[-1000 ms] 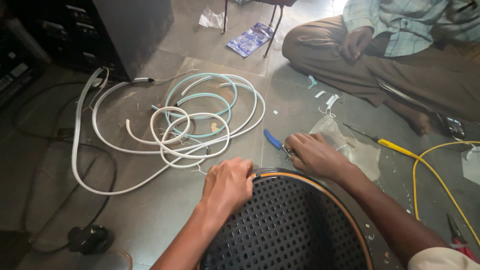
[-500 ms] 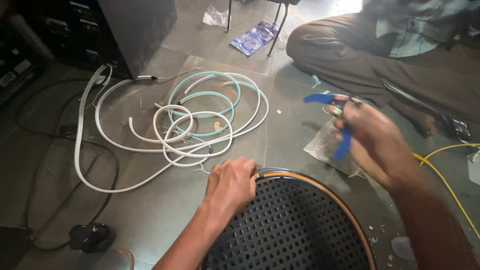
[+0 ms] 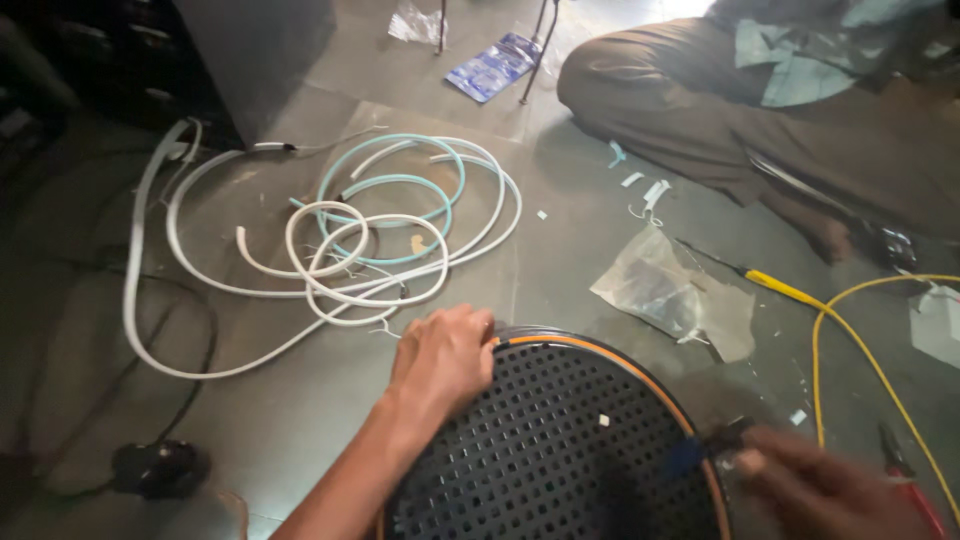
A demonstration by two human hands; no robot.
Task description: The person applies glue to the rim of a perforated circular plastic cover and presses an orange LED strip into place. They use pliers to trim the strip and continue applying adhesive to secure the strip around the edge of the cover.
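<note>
My left hand [image 3: 445,355] presses on the far rim of the perforated black panel [image 3: 560,450] on the floor, fingers curled over its orange edge. Bare floor lies between it and the white cable coil [image 3: 360,255]. My right hand [image 3: 820,490] is blurred at the panel's right rim, grip closed on a blue-handled tool [image 3: 690,455], half hidden. Before, it was raised higher.

An informal floor workshop: coiled white tubing [image 3: 330,250], yellow-handled screwdriver [image 3: 770,285], red pliers [image 3: 905,475], offcuts on tiles.

Right hand [image 3: 820,490] is pure motion blur, so can't tell how it grips the blue-handled tool [image 3: 690,455] at its fingertips. Grille [image 3: 560,450] under both hands runs off the bottom edge. Seated person [image 3: 760,110] beyond is cropped up top.
</note>
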